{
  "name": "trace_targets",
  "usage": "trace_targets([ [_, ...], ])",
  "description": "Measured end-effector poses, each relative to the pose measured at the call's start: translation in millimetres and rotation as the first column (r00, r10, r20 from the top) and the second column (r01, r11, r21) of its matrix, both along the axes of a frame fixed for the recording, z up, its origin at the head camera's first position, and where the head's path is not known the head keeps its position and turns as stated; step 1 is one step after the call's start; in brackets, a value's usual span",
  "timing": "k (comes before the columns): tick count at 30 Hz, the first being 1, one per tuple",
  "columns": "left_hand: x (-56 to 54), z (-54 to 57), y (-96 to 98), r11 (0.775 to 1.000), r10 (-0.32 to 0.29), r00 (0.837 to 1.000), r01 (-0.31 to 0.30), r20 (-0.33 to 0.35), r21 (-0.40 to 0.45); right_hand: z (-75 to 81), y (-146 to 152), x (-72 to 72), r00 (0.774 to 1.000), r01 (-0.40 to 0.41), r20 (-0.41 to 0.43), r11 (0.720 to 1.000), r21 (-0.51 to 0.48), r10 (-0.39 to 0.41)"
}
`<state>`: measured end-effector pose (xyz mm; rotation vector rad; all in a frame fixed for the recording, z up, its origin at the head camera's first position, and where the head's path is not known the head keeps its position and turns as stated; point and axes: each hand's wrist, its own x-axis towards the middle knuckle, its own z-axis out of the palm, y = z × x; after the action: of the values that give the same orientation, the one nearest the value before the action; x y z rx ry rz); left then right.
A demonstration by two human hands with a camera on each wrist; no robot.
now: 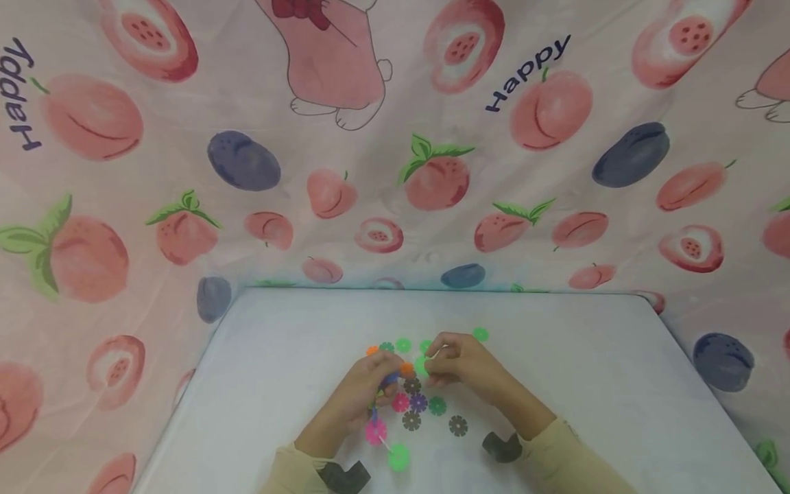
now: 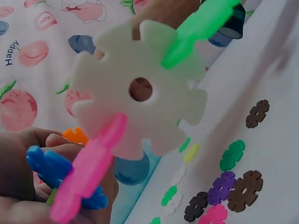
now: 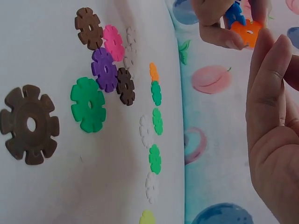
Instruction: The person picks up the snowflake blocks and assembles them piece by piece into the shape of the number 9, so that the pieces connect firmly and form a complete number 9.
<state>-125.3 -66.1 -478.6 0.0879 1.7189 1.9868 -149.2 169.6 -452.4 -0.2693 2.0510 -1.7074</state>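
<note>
My left hand (image 1: 373, 384) grips a chain of slotted snowflake discs. An orange disc (image 3: 247, 32) shows at its fingertips, beside a blue disc (image 2: 49, 165). Lower on the chain hang a pink disc (image 2: 88, 170), a large white disc (image 2: 112, 88) and a green disc (image 1: 398, 457) at the end. Just right of the orange disc, my right hand (image 1: 463, 363) pinches a bright green disc (image 1: 422, 366); in the right wrist view the fingers (image 3: 264, 93) hide it. The white disc covers most of the right hand in the left wrist view.
Loose discs lie on the white table (image 1: 247, 412): brown (image 3: 30, 123), green (image 3: 88, 105), purple (image 3: 104, 70) and pink (image 3: 113, 43) ones nearer me. Farther back runs a row with orange, green, white and yellow discs (image 3: 147, 217). A fruit-print cloth (image 1: 345, 165) hangs behind.
</note>
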Motion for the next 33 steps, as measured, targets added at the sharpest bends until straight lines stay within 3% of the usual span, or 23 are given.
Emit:
trace_targets([
  [6, -1.3, -0.9, -1.2, 1.000, -0.026, 0.999, 0.026, -0.020, -0.004, 0.0, -1.9, 0.7, 1.000, -0.030, -0.005, 1.000, 0.002, 0.030],
  [14, -0.5, 1.6, -4.0, 0.996, -0.094, 0.991, 0.093, -0.098, -0.006, 0.6, -5.7, 3.5, 1.000, -0.017, -0.017, 1.000, 0.015, 0.017],
  [27, -0.6, 4.5, -4.4, 0.998, -0.057, 0.994, 0.054, -0.095, -0.031, -4.8, -13.4, 6.8, 0.999, 0.014, -0.050, 1.000, -0.024, -0.015],
  [33, 1.4, 4.3, -4.6, 0.995, -0.089, 0.985, 0.082, -0.149, -0.049, -6.2, -13.7, 7.9, 0.999, 0.001, -0.040, 0.999, -0.053, -0.003],
])
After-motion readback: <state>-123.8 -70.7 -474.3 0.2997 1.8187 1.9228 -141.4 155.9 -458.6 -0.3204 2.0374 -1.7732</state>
